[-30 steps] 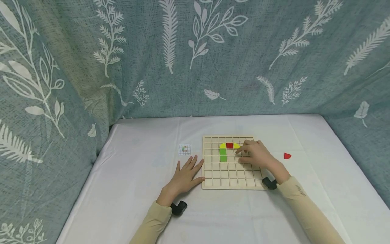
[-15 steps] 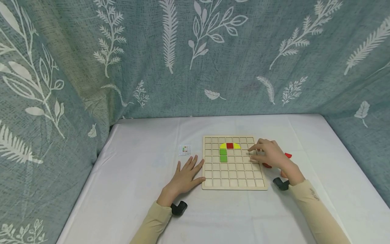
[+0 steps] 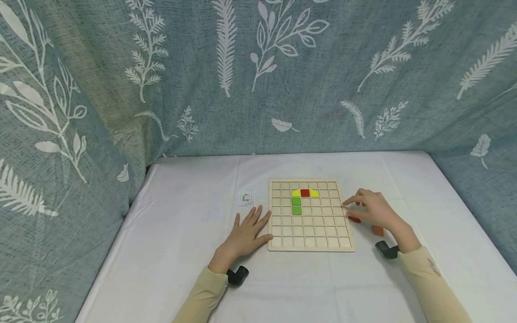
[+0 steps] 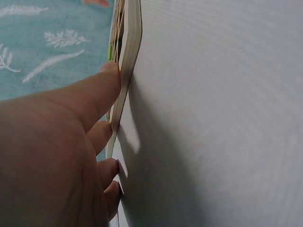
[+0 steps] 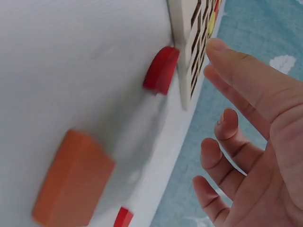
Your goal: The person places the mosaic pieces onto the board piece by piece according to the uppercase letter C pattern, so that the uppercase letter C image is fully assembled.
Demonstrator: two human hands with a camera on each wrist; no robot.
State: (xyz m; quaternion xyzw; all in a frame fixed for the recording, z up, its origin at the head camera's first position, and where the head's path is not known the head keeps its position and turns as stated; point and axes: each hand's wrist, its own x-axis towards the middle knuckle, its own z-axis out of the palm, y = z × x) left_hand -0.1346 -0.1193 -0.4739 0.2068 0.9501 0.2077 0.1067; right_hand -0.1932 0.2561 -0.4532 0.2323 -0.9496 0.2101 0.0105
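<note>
A wooden grid board (image 3: 311, 233) lies on the table. In its cells sit a red square (image 3: 304, 193), yellow quarter-rounds (image 3: 314, 193) on either side of it, and two green squares (image 3: 296, 205) running down on the left. My left hand (image 3: 244, 237) rests flat with fingers spread, thumb and index tip touching the board's left edge. Just off the right edge hovers my right hand (image 3: 375, 208), fingers loosely bent and holding nothing. Beneath its fingertips a red curved-edged piece (image 5: 162, 71) lies against the board; an orange block (image 5: 75, 182) is nearer the wrist.
A small printed card (image 3: 245, 198) with a coloured grid pattern lies left of the board. Another red piece (image 5: 123, 217) shows at the bottom of the right wrist view. A leaf-patterned blue curtain (image 3: 258, 112) hangs behind the white-covered table (image 3: 194, 188).
My right hand has drawn back to the right, from above the board to just past its right edge, uncovering the upper-right yellow piece and the board's right side. My left hand stays put.
</note>
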